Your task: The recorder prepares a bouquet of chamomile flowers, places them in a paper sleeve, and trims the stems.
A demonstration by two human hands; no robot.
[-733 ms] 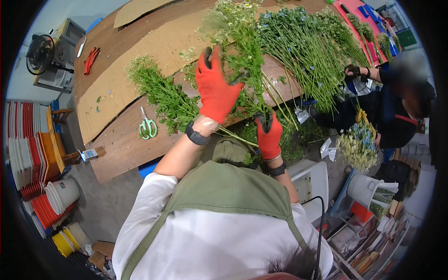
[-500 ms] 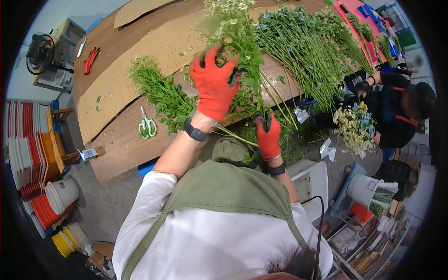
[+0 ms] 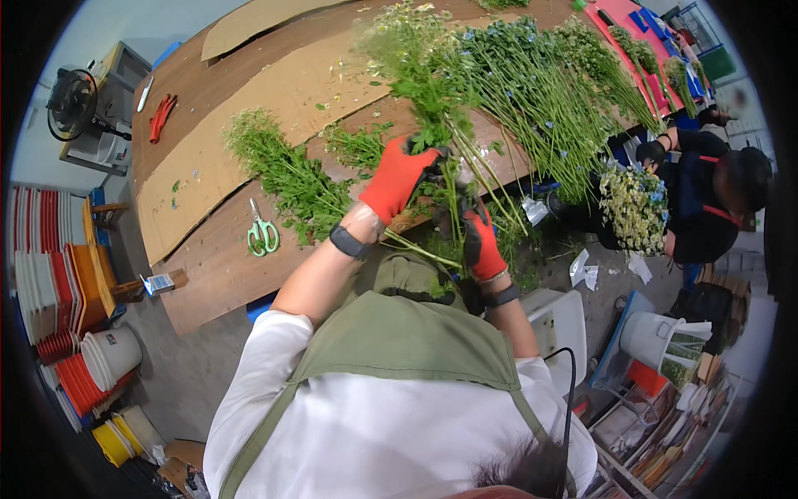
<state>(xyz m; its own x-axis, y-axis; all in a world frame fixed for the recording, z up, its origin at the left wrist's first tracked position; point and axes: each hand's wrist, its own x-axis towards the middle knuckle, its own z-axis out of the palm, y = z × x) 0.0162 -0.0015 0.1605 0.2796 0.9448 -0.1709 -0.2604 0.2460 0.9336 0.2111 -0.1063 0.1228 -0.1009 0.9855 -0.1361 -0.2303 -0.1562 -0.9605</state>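
A leafy bunch of small white daisy-like flowers (image 3: 428, 91) stands upright over the table's near edge, its heads slightly blurred. My left hand (image 3: 401, 181), in a red work glove with dark fingertips, closes round the stems just under the leaves. Lower on the same stems, my gloved right hand (image 3: 482, 243) is closed, its fingers partly smeared by motion. To the left of my hands lies another bunch of white flowers (image 3: 287, 170), stems toward me. Green-handled scissors (image 3: 263, 233) rest beside it on the brown table (image 3: 208, 279).
Blue-flowered stems (image 3: 540, 100) lie spread to the right on the table. Cardboard sheets (image 3: 199, 170) and a spare red glove (image 3: 162, 118) are at the left. At the right, a person (image 3: 702, 179) holds a white, blue and yellow bouquet (image 3: 633, 208). Stacked buckets (image 3: 108, 353) stand lower left.
My left hand has come down from beside the flower heads, its spread fingers closing on the stems. The bunch's top has shifted slightly left, and my right hand still holds lower down.
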